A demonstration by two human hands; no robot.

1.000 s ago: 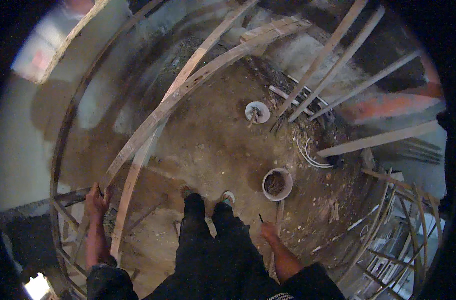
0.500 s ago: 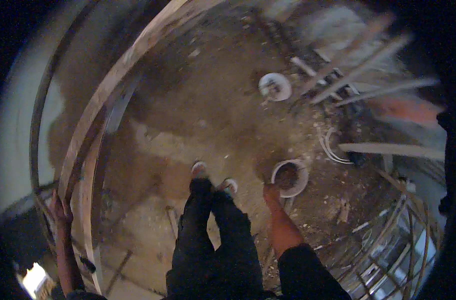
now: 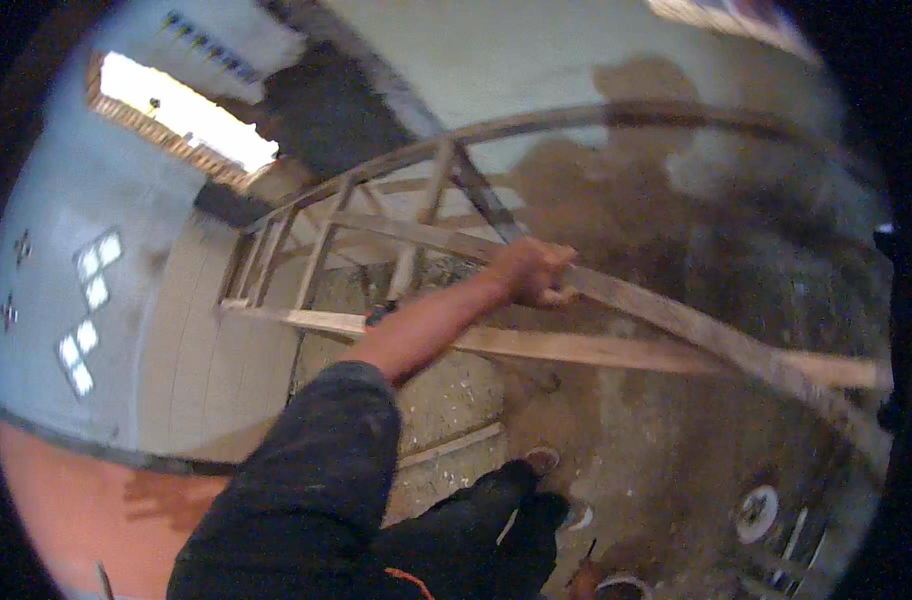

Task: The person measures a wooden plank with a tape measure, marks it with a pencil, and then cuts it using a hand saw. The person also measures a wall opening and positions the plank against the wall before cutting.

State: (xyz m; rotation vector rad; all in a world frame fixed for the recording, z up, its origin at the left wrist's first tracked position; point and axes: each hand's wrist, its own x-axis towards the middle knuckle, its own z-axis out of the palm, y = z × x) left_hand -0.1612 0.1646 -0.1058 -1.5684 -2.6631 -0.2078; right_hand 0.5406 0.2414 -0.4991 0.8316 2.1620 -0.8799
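My left hand [image 3: 536, 272] is closed round a wooden rail [image 3: 666, 318] that crosses in front of me. The rail belongs to a long wooden frame with uprights [image 3: 319, 262], running away to the left. A paler wooden beam [image 3: 586, 350] lies lower than the hand. At the bottom edge, my right hand [image 3: 583, 580] is partly in view, closed at the side of a round bucket [image 3: 624, 588]. The picture's edge cuts off most of the bucket. Just how the fingers hold its rim or handle cannot be made out.
A white round container [image 3: 756, 514] stands on the dirt floor at the lower right, beside thin pale strips [image 3: 796, 535]. A loose wooden strip [image 3: 451, 445] lies near my feet. A bright window opening [image 3: 186, 115] and a reddish surface [image 3: 66, 500] are at the left.
My view has swung left toward the wooden frame and wall. The left hand still grips the wood, now near mid-picture; the right hand and bucket have dropped to the bottom edge.
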